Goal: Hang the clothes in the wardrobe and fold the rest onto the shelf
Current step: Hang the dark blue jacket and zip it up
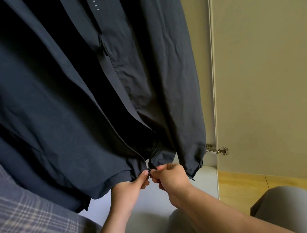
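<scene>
A dark jacket (73,105) hangs in the wardrobe, filling the far left. At its hem, the left hand (129,188) pinches the left front edge, and the right hand (170,176) pinches the zip (150,165) end beside it. A plaid garment (27,213) hangs near left; the door hinge (217,149) is right.

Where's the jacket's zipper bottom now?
Head view, lower centre: zipper bottom at the jacket hem, pinched between left hand and right hand, left of the hinge.

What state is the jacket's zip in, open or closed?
Open. The jacket front edges gape above the hem, where the left hand and right hand pinch the zip ends.
</scene>
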Demonstrator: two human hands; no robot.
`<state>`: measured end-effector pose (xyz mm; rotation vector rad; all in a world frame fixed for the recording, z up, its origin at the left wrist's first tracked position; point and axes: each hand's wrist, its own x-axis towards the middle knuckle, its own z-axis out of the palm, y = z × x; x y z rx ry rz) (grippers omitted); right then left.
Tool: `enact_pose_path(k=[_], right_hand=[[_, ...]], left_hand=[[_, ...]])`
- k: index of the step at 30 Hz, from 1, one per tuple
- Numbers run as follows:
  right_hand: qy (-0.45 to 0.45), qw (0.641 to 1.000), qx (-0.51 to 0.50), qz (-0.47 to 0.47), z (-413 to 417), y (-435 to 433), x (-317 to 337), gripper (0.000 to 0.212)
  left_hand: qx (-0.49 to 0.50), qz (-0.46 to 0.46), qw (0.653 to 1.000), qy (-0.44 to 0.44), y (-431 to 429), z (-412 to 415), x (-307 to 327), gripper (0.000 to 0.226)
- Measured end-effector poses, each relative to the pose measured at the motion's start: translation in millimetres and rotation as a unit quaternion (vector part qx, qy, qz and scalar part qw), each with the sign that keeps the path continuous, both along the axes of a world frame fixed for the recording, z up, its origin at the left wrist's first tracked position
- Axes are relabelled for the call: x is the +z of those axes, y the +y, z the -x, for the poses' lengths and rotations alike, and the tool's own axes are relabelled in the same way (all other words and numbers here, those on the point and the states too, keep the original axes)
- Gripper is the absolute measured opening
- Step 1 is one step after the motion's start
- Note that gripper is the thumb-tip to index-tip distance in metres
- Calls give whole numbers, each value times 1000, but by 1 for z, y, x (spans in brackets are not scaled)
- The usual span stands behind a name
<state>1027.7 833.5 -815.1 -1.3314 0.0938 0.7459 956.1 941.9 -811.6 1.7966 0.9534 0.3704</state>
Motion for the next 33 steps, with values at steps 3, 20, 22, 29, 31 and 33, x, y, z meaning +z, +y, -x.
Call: enact_pose_path(k=[3, 20, 22, 29, 31, 33], right_hand=[[4, 1000, -2, 0, 0, 1, 3, 24], [-144, 971, 161, 105, -8, -4, -2, 28], [-205, 953, 154, 163, -9, -2, -7, 30], [-618, 750, 81, 222, -11, -8, -30, 31], [-697, 681, 104, 197, -15, -9, -34, 31], [-715, 663, 123, 184, -18, -6, -36, 29]], left_hand=[[-9, -20, 1000, 13, 2, -1, -3, 23], [-37, 28, 997, -59, 22, 4, -12, 8], [-45, 39, 997, -56, 23, 5, -11, 9], [-38, 78, 996, -32, 21, 5, -3, 9], [-32, 80, 996, -26, 21, 5, -2, 14], [-28, 73, 997, -20, 22, 6, -1, 21]])
